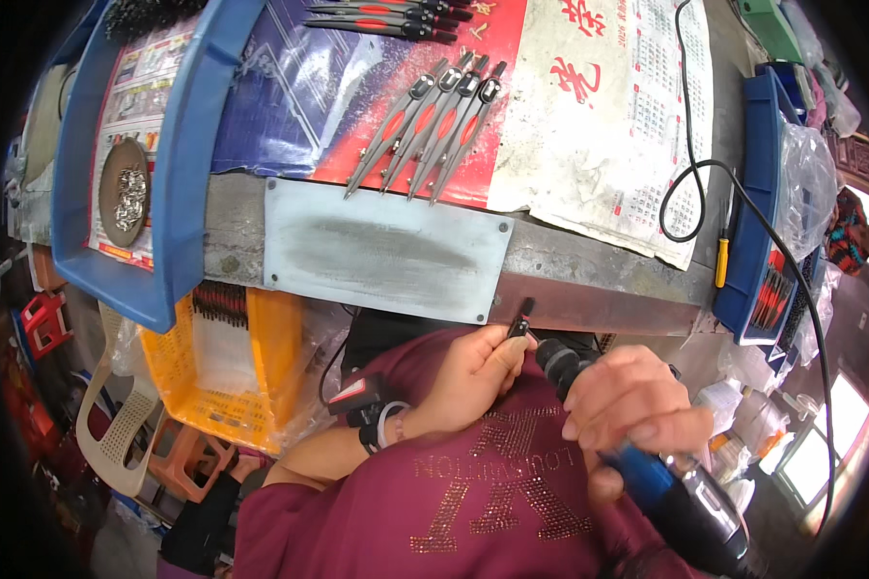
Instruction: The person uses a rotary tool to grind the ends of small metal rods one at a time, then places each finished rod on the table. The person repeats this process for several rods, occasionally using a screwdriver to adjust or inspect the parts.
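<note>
My left hand [483, 367] is closed in a pinch on a drawing compass [522, 318]; its black top sticks up past the fingers and the rest is mostly hidden. Wrapped around a blue and black electric screwdriver [661, 487] is my right hand [637, 396]. The driver's black nose points left at the compass head, close to my left fingertips; whether its bit touches is hidden. On the bench ahead lie several grey and red compasses [444, 130] side by side, and more [386, 21] are stacked beyond them.
A pale plate [294, 246] is fixed at the bench edge. To the left are a blue tray [179, 183] with a brown dish [113, 183] of small metal parts, and a yellow crate [270, 367]. Rightward lie a yellow-handled screwdriver [721, 261], a black cable [687, 96] and a blue bin [758, 179].
</note>
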Tool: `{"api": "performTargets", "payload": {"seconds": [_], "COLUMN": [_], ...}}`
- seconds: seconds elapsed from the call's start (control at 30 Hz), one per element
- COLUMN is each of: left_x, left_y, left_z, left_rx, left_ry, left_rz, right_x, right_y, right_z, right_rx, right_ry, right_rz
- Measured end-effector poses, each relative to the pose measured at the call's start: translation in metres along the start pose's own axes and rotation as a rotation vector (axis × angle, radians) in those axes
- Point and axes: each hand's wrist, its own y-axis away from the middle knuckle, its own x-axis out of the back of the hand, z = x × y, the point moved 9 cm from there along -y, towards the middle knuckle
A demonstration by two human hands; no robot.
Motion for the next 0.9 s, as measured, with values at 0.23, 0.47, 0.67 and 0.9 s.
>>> {"api": "performTargets", "payload": {"seconds": [0.23,0.47,0.67,0.9], "left_x": [-0.005,-0.012,-0.020,-0.018], "left_y": [0.002,0.015,0.023,-0.004], "left_z": [0.004,0.026,0.058,0.091], "left_rx": [0.087,0.131,0.036,-0.169], "left_ry": [0.149,0.269,0.138,0.081], "left_rz": [-0.074,-0.179,-0.240,-0.138], "right_x": [0.046,0.091,0.098,0.117], "right_y": [0.010,-0.003,0.006,0.011], "right_z": [0.007,0.029,0.066,0.042], "right_rx": [-0.142,-0.664,-0.467,-0.418], "right_ry": [-0.071,1.139,1.564,1.488], "right_rz": [0.483,0.127,-0.133,0.008]}}
